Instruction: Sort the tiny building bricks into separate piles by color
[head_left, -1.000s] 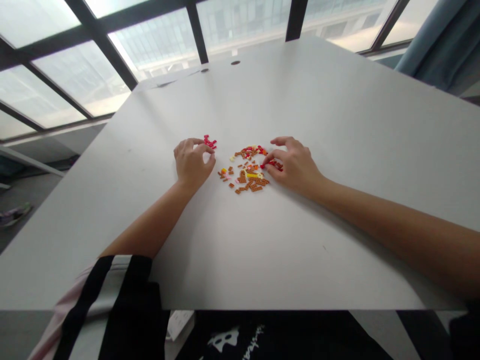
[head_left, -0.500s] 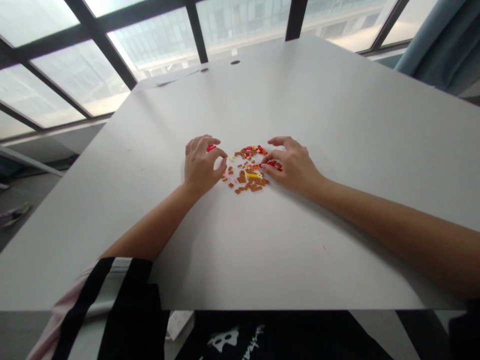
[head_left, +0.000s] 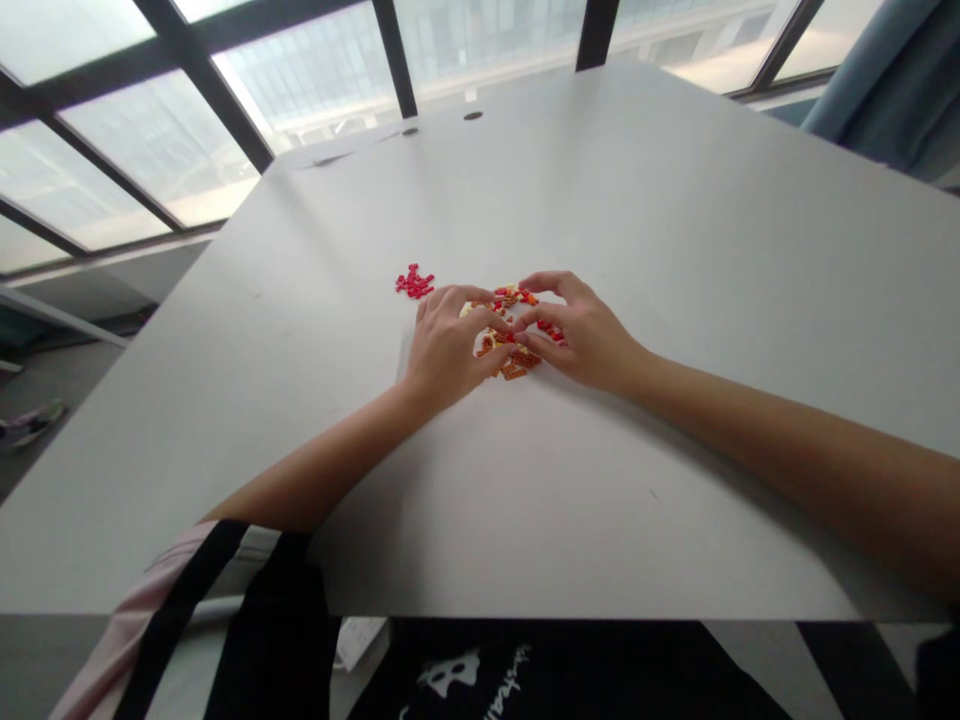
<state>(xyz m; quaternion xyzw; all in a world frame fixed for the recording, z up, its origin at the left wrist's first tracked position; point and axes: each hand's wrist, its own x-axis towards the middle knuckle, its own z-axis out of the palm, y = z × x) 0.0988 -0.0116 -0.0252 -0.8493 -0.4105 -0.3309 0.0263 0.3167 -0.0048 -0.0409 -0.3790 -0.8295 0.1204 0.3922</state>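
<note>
Both my hands meet over a loose pile of small toy bricks, mostly brown with some red, orange and yellow ones. The thumb and index finger of my right hand are closed on a small red toy brick. From the other side, the thumb and index finger of my left hand close about the same brick; their exact contact is too small to tell. More red bricks lie beneath my right hand, partly covered. My left hand hides the left part of the pile.
A separate small heap of red bricks lies beyond my left hand. The white table extends to the windows, with two round holes near its far edge. A blue-grey curtain hangs at the right.
My left hand has moved right, from beside the red heap to my right hand's fingertips, uncovering that heap. My right hand has stayed nearly in place with the red brick.
</note>
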